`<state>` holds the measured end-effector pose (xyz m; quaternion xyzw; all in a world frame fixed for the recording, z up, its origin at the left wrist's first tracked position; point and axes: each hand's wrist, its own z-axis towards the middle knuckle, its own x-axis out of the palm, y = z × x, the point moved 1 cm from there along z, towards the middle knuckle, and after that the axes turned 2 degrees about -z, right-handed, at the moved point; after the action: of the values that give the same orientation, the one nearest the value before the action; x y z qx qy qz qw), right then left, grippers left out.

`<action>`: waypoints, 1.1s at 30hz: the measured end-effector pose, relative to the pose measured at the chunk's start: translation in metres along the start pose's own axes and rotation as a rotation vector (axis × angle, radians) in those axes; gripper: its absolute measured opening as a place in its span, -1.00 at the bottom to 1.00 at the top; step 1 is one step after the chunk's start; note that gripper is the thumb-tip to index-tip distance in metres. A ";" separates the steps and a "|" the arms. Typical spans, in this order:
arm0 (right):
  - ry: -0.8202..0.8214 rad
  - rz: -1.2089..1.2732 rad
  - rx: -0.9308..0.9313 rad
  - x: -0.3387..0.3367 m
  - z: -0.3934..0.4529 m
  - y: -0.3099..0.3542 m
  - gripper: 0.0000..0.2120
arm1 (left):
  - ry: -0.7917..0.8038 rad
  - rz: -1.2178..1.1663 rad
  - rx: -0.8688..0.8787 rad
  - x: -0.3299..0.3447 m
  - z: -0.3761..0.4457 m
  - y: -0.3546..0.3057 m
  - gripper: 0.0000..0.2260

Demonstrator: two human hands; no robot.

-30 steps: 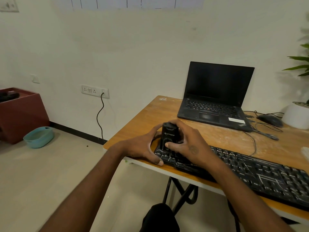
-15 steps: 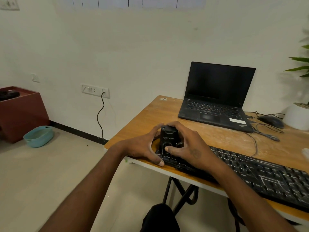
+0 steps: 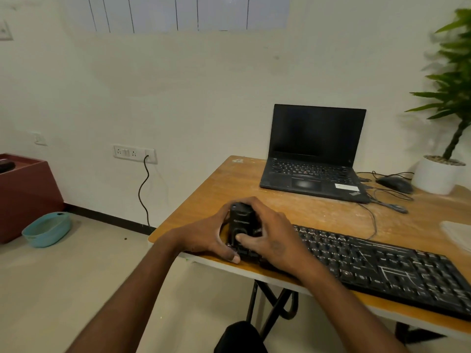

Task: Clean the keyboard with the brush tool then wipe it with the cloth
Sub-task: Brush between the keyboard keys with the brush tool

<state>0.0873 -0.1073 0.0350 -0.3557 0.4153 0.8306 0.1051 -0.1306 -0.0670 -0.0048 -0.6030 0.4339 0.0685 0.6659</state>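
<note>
Together our left hand [image 3: 206, 236] and right hand [image 3: 271, 239] clasp the small black boxy brush tool [image 3: 242, 221] upright on the left end of the long black plastic keyboard [image 3: 382, 266], near the wooden tabletop [image 3: 229, 184] edge.

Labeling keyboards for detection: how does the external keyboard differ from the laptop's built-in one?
The external keyboard lies near the desk's front edge, with both hands on its left end; the laptop keyboard sits farther back, untouched. The external one is wider, with a number pad and a cable; the laptop's is compact, below a dark screen. Both are black.
</note>
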 end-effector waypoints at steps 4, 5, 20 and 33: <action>-0.056 0.039 0.081 -0.031 -0.024 -0.018 -0.48 | 0.017 -0.019 -0.008 -0.001 0.000 0.004 0.26; -0.079 0.032 0.092 -0.033 -0.025 -0.019 -0.48 | 0.018 -0.022 -0.008 -0.001 0.001 0.005 0.26; -0.136 0.175 0.131 -0.023 -0.025 -0.019 -0.51 | 0.026 0.004 -0.021 -0.001 0.004 0.008 0.25; -0.115 0.168 0.114 -0.018 -0.018 -0.008 -0.51 | 0.026 0.009 -0.014 0.000 0.000 0.004 0.21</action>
<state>0.1135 -0.1137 0.0346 -0.2648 0.4834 0.8307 0.0786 -0.1335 -0.0658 -0.0075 -0.6066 0.4446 0.0666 0.6557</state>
